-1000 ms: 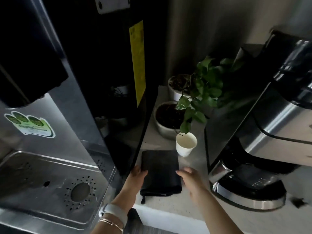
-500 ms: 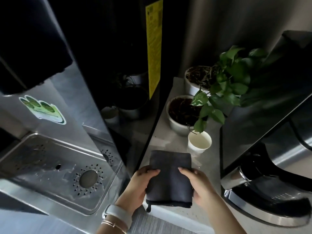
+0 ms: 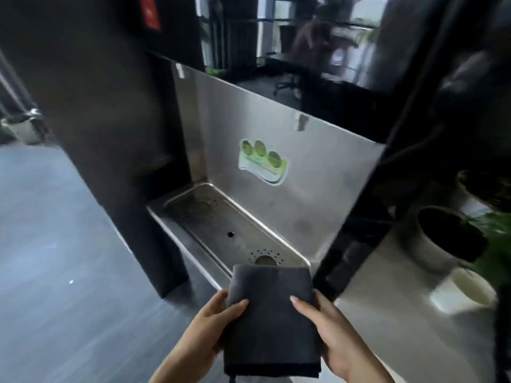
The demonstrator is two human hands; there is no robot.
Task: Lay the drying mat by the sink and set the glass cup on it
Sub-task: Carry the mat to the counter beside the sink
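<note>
A folded dark grey drying mat (image 3: 272,319) is held in the air in front of me, just before the steel drip tray. My left hand (image 3: 210,330) grips its left edge with the thumb on top. My right hand (image 3: 329,335) grips its right edge the same way. The mat's far edge overlaps the near corner of the stainless sink tray (image 3: 221,225) of a water dispenser. No glass cup is in view.
A white countertop (image 3: 387,327) lies to the right with a small white cup (image 3: 472,290), a potted plant in a white bowl (image 3: 439,244) and green leaves (image 3: 497,244). Black dispenser panels (image 3: 110,134) flank the tray. Grey floor (image 3: 55,244) stretches left.
Both hands have lifted the folded mat off the counter and carried it left, to in front of the drip tray. My view has swung left, and the coffee machine is out of sight.
</note>
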